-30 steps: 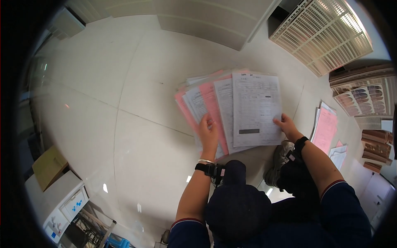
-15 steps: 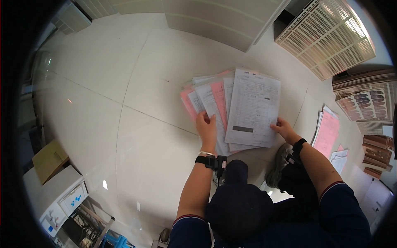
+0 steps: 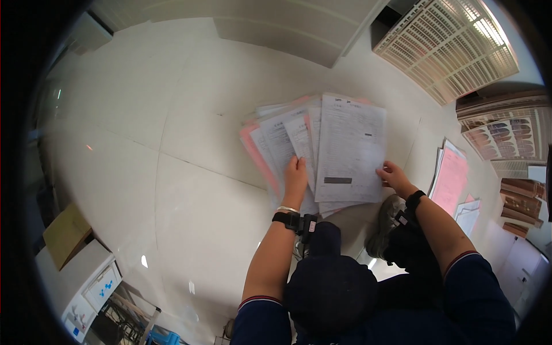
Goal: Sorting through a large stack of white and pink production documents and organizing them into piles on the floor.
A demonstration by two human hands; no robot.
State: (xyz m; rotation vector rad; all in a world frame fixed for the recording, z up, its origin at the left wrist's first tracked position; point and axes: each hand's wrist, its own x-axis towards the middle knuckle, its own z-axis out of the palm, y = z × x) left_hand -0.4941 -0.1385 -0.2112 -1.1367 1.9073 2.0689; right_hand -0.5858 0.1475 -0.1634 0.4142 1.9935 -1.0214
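A fanned pile of paper forms (image 3: 276, 138), white with some pink sheets (image 3: 257, 150), lies before me on the tiled floor. My left hand (image 3: 295, 184) pinches the lower end of a narrow white sheet (image 3: 298, 133) within the fan. To its right, a printed white form (image 3: 352, 144) with a dark bar near its bottom covers a thicker stack. My right hand (image 3: 397, 178) holds that stack's right edge between thumb and curled fingers. How many sheets either hand grips is hidden.
Right of my shoe (image 3: 379, 227) lies a second pile with a pink sheet (image 3: 449, 178) on top, beside smaller papers (image 3: 468, 215). Patterned boards (image 3: 451, 49) lean at the far right. A white drawer unit (image 3: 86, 287) stands at lower left, near a blue stool (image 3: 164, 336).
My left hand has shifted slightly right and now pinches a narrow white sheet. The left sheets are spread differently, covering the pink strip mid-fan. My right hand stays at the stack's edge.
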